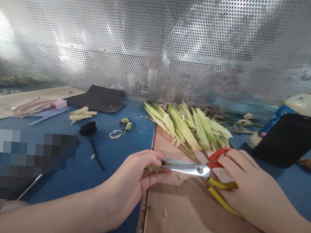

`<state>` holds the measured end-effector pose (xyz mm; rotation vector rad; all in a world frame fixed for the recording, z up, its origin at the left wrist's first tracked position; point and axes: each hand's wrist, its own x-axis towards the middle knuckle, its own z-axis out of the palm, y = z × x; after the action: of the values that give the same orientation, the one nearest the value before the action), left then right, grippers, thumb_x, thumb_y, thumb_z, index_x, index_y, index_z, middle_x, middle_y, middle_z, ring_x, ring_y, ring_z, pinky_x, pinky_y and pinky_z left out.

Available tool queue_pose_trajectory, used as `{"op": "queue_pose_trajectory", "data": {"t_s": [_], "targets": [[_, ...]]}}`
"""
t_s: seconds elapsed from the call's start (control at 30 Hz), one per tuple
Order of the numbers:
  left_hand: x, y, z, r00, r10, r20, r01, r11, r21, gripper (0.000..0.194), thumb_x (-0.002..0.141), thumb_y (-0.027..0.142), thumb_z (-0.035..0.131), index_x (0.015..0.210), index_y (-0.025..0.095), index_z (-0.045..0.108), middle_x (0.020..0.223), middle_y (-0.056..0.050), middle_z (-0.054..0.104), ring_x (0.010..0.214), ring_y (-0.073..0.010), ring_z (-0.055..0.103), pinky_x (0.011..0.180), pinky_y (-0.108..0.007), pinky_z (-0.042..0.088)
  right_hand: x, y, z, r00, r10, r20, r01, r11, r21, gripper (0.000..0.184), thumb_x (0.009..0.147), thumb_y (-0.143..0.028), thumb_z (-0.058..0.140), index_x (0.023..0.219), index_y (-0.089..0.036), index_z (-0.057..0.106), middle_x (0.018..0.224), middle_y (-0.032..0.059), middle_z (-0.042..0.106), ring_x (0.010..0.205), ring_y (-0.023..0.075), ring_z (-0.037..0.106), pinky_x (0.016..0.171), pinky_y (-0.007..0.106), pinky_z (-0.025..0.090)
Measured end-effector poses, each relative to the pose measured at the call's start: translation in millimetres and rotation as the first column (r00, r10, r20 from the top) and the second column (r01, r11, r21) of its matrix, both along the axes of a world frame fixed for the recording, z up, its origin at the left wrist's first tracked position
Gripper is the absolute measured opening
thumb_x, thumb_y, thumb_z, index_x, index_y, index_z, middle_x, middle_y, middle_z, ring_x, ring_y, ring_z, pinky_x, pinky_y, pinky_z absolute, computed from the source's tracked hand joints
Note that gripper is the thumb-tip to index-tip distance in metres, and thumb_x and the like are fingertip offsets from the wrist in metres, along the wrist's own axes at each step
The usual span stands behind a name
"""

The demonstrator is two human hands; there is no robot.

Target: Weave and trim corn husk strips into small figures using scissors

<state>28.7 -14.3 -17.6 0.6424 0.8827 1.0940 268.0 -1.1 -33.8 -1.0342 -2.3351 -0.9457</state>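
My right hand [245, 178] is closed round the red and yellow handles of a pair of scissors [189, 168]. The blades point left and reach the fingertips of my left hand [137, 171]. Those fingers are closed on a small green plant piece [155, 168], mostly hidden by the fingers and blades. Just beyond the scissors lies a pile of pale green husk leaves [187, 126] on a brown board [174, 212]. To the left, small yellow-green pieces [127, 124] and a white loop of string [115, 134] lie on the blue table.
A black flower on a dark stem [88, 128] and folded cream husks [82, 114] lie left. Behind them is a black sheet [95, 98]. On the right, a black phone [292, 139] leans against a bottle [306, 102]. A perforated metal panel [124, 37] rises at the back.
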Motion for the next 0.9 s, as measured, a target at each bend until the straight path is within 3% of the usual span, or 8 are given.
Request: {"op": "queue_pose_trajectory", "data": {"t_s": [0.73, 0.9], "targets": [[1.8, 0.4, 1.9, 1.0, 0.012, 0.003, -0.012, 0.998, -0.064, 0.011, 0.069, 0.005, 0.05, 0.073, 0.011, 0.059, 0.088, -0.005, 0.055, 0.079, -0.0164, 0.063, 0.085, -0.031, 0.054, 1.7, 2.3, -2.4, 1.0, -0.01, -0.013, 0.01, 0.999, -0.054, 0.021, 0.084, -0.031, 0.044, 0.073, -0.017, 0.055, 0.081, 0.0077, 0.052, 0.08, 0.0217, 0.05, 0.069, 0.035, 0.045], [3.2, 1.0, 4.5, 1.0, 0.02, 0.008, -0.02, 0.997, -0.08, 0.013, 0.068, 0.004, 0.048, 0.071, 0.01, 0.059, 0.086, -0.006, 0.056, 0.076, -0.0156, 0.062, 0.084, -0.032, 0.054, 1.0, 2.8, -2.1, 0.999, 0.016, 0.032, -0.016, 1.0, -0.017, 0.023, 0.084, -0.03, 0.045, 0.065, -0.02, 0.053, 0.082, 0.0068, 0.054, 0.082, 0.0225, 0.051, 0.07, 0.036, 0.044]]}}
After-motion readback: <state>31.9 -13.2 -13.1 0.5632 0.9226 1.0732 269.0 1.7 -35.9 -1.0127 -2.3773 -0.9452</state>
